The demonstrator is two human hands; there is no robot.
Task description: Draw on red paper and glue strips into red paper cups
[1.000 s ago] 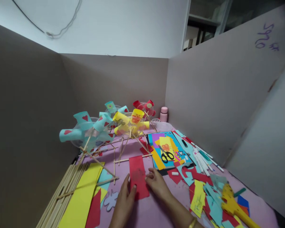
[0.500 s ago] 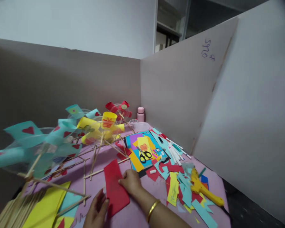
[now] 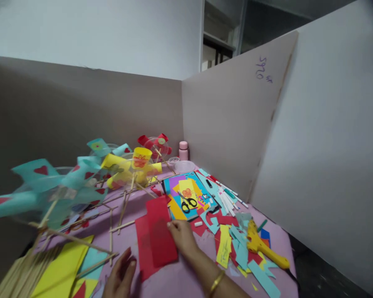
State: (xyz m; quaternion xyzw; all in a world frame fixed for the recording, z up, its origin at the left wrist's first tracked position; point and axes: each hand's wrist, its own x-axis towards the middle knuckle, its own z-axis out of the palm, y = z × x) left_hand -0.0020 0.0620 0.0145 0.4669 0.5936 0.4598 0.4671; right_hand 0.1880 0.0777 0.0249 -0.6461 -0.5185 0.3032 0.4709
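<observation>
A red paper rectangle [image 3: 162, 234] is pinched at its right edge between the thumb and fingers of my right hand [image 3: 184, 238], which wears a gold bangle at the wrist. Partly under it, shifted left, a second red paper piece [image 3: 143, 236] lies on the pink tablecloth. My left hand [image 3: 122, 273] is just left of these pieces, fingers curved and apart, holding nothing. Beyond my right hand, black-and-yellow scissors [image 3: 189, 204] rest on a stack of coloured paper.
Paper pinwheels on stick stands, blue [image 3: 62, 182], yellow [image 3: 141, 159] and red [image 3: 161, 142], fill the left and back. At right are paper scraps [image 3: 225, 244], markers [image 3: 226, 200] and a yellow glue gun [image 3: 265, 248]. Wooden sticks [image 3: 25, 273] and yellow paper [image 3: 59, 273] lie front left.
My right hand has moved one red paper rectangle to the right off the other, so both show now. My left hand has drawn back slightly left, away from the paper.
</observation>
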